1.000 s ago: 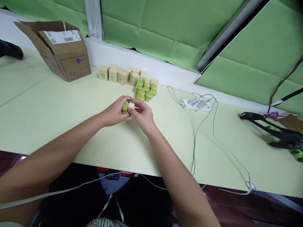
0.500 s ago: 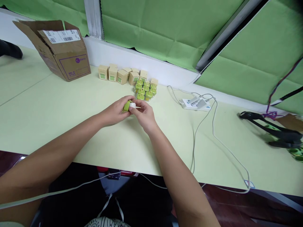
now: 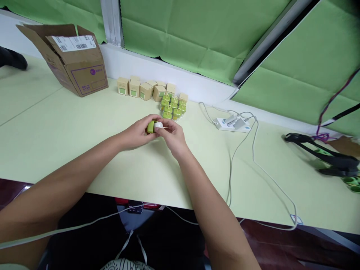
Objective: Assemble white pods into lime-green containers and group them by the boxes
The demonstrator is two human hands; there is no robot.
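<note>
A small green and white charger plug (image 3: 154,126) is held between both hands over the middle of the pale green table (image 3: 70,131). My left hand (image 3: 137,133) grips its green body from the left. My right hand (image 3: 172,137) pinches its white end from the right. Just behind the hands lies a cluster of several more green plugs (image 3: 172,107) in clear wrap. A row of small tan boxes (image 3: 140,89) with green labels stands behind them along the white wall ledge.
An open cardboard carton (image 3: 74,60) sits at the back left. A white power strip (image 3: 232,123) with grey cables (image 3: 254,157) lies to the right. Black straps (image 3: 323,153) rest at the far right. A dark object (image 3: 12,60) lies at the far left edge.
The hands have barely shifted. The plug has turned slightly between the fingers, its white end showing a bit more.
</note>
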